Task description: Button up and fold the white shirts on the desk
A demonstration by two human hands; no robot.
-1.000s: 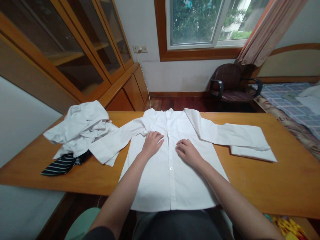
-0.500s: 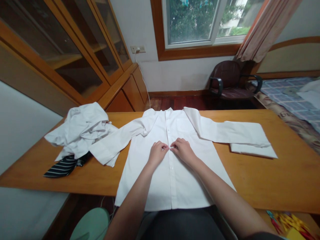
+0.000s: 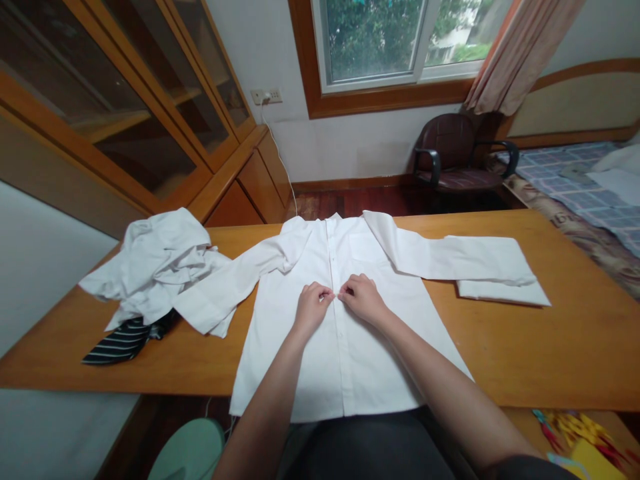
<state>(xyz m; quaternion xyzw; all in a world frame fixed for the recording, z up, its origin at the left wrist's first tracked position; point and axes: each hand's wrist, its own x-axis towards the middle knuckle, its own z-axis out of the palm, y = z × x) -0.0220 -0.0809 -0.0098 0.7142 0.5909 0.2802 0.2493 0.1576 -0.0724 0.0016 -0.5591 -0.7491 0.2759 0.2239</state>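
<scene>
My two hands meet over the middle of a white button-up shirt (image 3: 320, 353) that lies spread face up on the wooden counter (image 3: 540, 353) in front of me, its collar (image 3: 336, 217) at the far edge and its hem toward my lap. The fingers of my left hand (image 3: 313, 310) are drawn in to a pinch on the front placket (image 3: 341, 373), thumb against forefinger. My right hand (image 3: 366, 300) does the same just beside it, its fingers nearly closed as well, and the two sets of tips almost touch. I have hold of the placket there, though whether a button is between my fingertips I cannot tell; they hide it.

The left-side sleeve (image 3: 240, 267) stretches out to a crumpled white garment (image 3: 160, 260), and a black necktie with white stripes (image 3: 117, 341) pokes out from under that heap. The right-side sleeve (image 3: 465, 260) lies across a folded white cloth (image 3: 500, 292). A chest pocket (image 3: 364, 247) shows above my right hand.

Past the counter stand a glass-fronted cabinet (image 3: 150, 133) on the left, a dark red armchair (image 3: 457, 157) below the window (image 3: 395, 40), and a bed with a checked cover (image 3: 565, 177) on the right.
</scene>
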